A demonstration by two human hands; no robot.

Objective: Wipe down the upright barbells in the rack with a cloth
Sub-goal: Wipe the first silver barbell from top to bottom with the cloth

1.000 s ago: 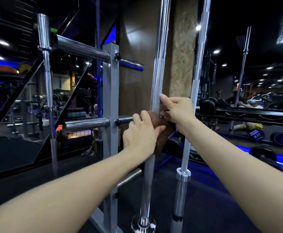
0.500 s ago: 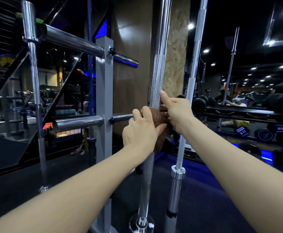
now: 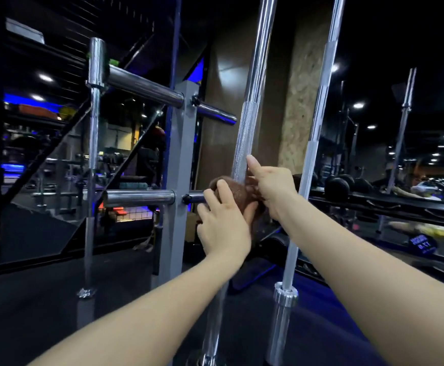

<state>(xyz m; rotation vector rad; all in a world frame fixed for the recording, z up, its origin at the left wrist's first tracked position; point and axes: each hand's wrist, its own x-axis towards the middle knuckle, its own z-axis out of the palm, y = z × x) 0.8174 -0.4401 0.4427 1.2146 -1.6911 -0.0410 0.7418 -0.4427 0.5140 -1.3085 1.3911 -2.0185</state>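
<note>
Brown cloth (image 3: 235,192) wrapped round centre bar (image 3: 252,107) mid-frame. Left hand (image 3: 223,225) clamps it on for friction; right hand (image 3: 272,187) grips the far side, probably pinching the cloth too, thumb up the knurling to steady.

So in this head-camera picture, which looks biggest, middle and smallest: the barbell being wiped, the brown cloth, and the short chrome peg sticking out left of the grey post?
1. Barbell, running from top to bottom of the picture.
2. Chrome peg.
3. Brown cloth, though hands cover part of it, so peg versus cloth is unsure.
</note>
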